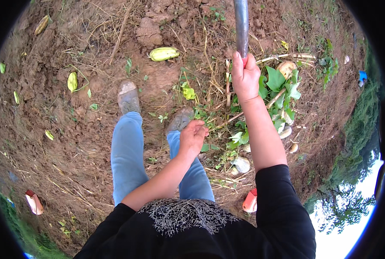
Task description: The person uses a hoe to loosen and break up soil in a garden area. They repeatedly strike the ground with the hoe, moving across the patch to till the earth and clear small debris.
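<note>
My right hand [245, 77] is wrapped around the red end of a grey metal tube handle [242, 26], its arm stretched forward. The handle's far end is cut off by the top of the view. My left hand [194, 137] hangs in front of my right thigh and shoe, fingers loosely bent, with nothing visible in them. Beside my right forearm lies a heap of green leaves [275, 79] and cut stems, with a tan gourd-like fruit [286, 69] at its far side. A pale green ridged gourd [164, 54] rests on the soil ahead of my shoes.
Several more yellow-green gourds, one of them [72, 82] with a stem, are scattered at left. Pale rounded things, perhaps stones or fruit [241, 164], lie at right. Red-and-white containers [34, 202] stand on both sides. Dry stalks [122, 30] cross the uneven brown soil.
</note>
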`<state>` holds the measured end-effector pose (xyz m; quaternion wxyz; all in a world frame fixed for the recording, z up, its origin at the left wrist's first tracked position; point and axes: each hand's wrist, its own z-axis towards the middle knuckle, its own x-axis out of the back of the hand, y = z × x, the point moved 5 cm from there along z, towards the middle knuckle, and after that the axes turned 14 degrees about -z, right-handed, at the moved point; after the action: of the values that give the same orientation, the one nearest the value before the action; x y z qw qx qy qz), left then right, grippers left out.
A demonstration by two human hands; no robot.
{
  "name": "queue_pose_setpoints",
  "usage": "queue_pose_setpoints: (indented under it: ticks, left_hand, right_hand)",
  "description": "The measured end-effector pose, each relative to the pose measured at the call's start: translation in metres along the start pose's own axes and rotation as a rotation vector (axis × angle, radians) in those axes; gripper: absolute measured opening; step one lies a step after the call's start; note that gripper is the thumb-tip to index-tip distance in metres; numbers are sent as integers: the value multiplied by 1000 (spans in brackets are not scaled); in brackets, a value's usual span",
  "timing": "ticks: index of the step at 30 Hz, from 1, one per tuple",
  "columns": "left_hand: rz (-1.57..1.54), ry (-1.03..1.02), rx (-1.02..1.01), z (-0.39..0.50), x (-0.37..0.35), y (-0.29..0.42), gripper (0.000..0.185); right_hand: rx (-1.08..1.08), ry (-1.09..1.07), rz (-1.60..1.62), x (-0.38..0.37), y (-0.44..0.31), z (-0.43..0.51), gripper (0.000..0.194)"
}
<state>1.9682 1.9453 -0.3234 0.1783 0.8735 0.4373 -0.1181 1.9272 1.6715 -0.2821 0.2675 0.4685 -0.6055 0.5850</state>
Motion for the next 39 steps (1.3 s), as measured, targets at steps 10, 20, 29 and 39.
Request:
queue_pose_setpoints:
  ticks: [10,20,29,39]
  left_hand:
    - [-68,-7,-48,-1,-2,16,22]
    - [-77,36,-33,-3,8,12,20]
    - [-11,4,-7,-6,3,4,21]
    - [6,-14,-2,-6,-4,3,19]
  right_hand:
    - [-546,-438,-458,5,154,-202,52]
    - [-638,-657,-538,103,156,-326,52]
    - [-577,-665,-399,-36,150,-266,51]
    - [-1102,-1039,-933,183,236,-523,65]
